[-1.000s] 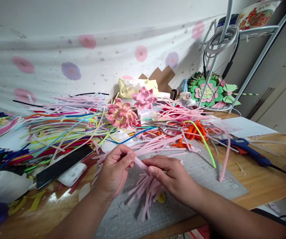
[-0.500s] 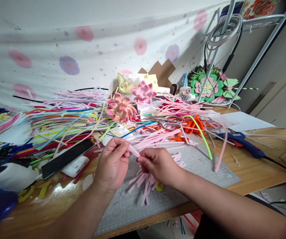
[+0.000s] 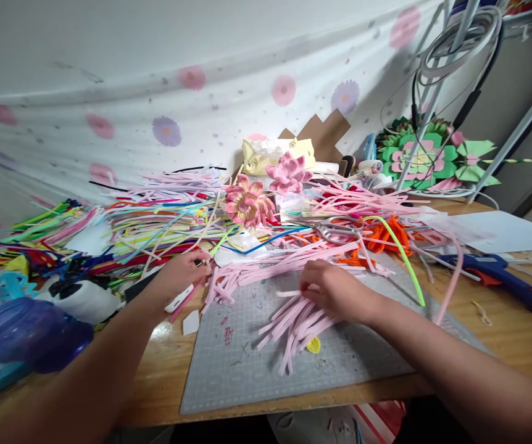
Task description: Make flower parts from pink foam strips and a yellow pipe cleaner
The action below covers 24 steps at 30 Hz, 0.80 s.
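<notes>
My right hand (image 3: 333, 290) is closed over a bundle of pink pipe cleaners (image 3: 294, 330) on the grey cutting mat (image 3: 220, 382). A pale pink pipe cleaner (image 3: 288, 294) sticks out to the left from under its fingers. At the left end of a second pile of pink pipe cleaners (image 3: 266, 265), my left hand (image 3: 185, 274) has its fingers curled in a pinch; what lies between the tips is too small to make out. A yellow coil (image 3: 313, 345) rests beside the bundle. Two pink pipe-cleaner flowers (image 3: 249, 202) stand behind the piles.
Scissors (image 3: 340, 228) lie behind the second pile, near orange pipe cleaners (image 3: 389, 234). A blue glue gun (image 3: 502, 277) rests at right. Colourful pipe cleaners (image 3: 155, 228) spread across the back left. A blue-purple object (image 3: 29, 336) sits at left front. Green paper flowers (image 3: 421, 157) stand back right.
My hands have come apart from the pink pipe cleaner they held together. The right has lowered onto the bundle; the left has moved to the second pile's left end. The view has shifted left.
</notes>
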Each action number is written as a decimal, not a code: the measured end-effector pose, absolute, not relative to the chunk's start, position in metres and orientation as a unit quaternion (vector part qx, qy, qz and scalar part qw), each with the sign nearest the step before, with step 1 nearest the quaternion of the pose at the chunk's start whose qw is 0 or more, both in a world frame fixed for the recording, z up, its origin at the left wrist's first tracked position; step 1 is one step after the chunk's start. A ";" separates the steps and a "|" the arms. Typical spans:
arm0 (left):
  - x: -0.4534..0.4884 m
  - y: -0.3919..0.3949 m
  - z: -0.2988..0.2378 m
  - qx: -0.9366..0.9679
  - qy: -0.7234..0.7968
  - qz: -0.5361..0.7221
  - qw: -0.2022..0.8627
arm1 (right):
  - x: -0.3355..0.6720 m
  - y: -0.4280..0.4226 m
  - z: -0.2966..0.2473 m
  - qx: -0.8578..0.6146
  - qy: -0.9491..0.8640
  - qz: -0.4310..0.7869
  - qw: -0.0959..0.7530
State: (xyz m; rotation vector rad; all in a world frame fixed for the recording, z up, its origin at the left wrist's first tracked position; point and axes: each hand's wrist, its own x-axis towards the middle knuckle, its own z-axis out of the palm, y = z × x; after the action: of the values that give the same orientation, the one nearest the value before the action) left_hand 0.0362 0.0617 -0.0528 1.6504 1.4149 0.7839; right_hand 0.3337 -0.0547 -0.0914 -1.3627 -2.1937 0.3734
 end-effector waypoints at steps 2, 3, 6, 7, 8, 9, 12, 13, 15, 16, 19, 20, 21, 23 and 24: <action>0.042 0.056 -0.048 0.662 0.567 0.332 0.362 | 0.335 -0.054 -0.084 -0.506 -0.739 0.218 0.387; 0.049 0.050 -0.046 0.672 0.557 0.343 0.348 | 0.335 -0.055 -0.079 -0.500 -0.682 0.268 0.461; 0.084 0.022 -0.045 0.727 0.464 0.338 0.375 | 0.329 -0.059 -0.068 -0.430 -0.470 0.426 0.642; 0.099 0.011 -0.047 0.745 0.425 0.295 0.422 | 0.324 -0.061 -0.065 -0.400 -0.411 0.467 0.673; 0.113 0.000 -0.050 0.742 0.389 0.279 0.469 | 0.319 -0.063 -0.065 -0.375 -0.364 0.496 0.693; 0.125 -0.009 -0.055 0.732 0.365 0.271 0.508 | 0.314 -0.065 -0.065 -0.359 -0.329 0.514 0.706; 0.148 -0.025 -0.071 0.718 0.338 0.263 0.549 | 0.304 -0.069 -0.072 -0.348 -0.272 0.513 0.736; 0.150 -0.027 -0.077 0.709 0.339 0.272 0.556 | 0.303 -0.070 -0.075 -0.350 -0.266 0.504 0.744; 0.149 -0.026 -0.086 0.676 0.339 0.308 0.578 | 0.304 -0.070 -0.080 -0.356 -0.272 0.481 0.753; 0.146 -0.024 -0.089 0.653 0.337 0.335 0.590 | 0.304 -0.070 -0.083 -0.360 -0.279 0.471 0.755; 0.140 -0.018 -0.093 0.588 0.334 0.409 0.613 | 0.304 -0.068 -0.088 -0.378 -0.311 0.456 0.744; 0.139 -0.017 -0.093 0.569 0.334 0.429 0.617 | 0.303 -0.067 -0.090 -0.389 -0.327 0.453 0.733; 0.139 -0.015 -0.092 0.554 0.332 0.446 0.620 | 0.302 -0.067 -0.092 -0.405 -0.348 0.448 0.717; 0.138 -0.014 -0.091 0.544 0.328 0.466 0.615 | 0.297 -0.068 -0.095 -0.445 -0.406 0.428 0.673; 0.138 -0.014 -0.091 0.552 0.329 0.469 0.605 | 0.295 -0.068 -0.097 -0.465 -0.442 0.410 0.648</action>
State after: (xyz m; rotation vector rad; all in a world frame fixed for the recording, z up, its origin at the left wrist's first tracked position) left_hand 0.1383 -0.0136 -0.0905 1.2776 0.7609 1.0855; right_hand 0.2951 -0.0684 -0.0968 -1.0574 -1.0041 0.9324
